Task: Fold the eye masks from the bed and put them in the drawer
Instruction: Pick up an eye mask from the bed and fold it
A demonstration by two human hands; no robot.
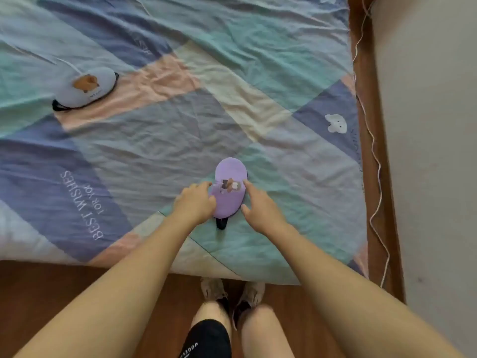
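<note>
A purple eye mask lies on the patchwork bedspread near the front edge, its black strap poking out at the near end. My left hand rests on the mask's left side with fingers curled over its edge. My right hand touches the mask's right edge with the index finger and thumb spread. A second eye mask, pale blue with a brown animal print and a black strap, lies far off to the left on the bed. No drawer is in view.
The bed's wooden frame runs down the right side with a white cord along it, beside a beige wall. The wooden floor and my legs and shoes are at the bed's front edge.
</note>
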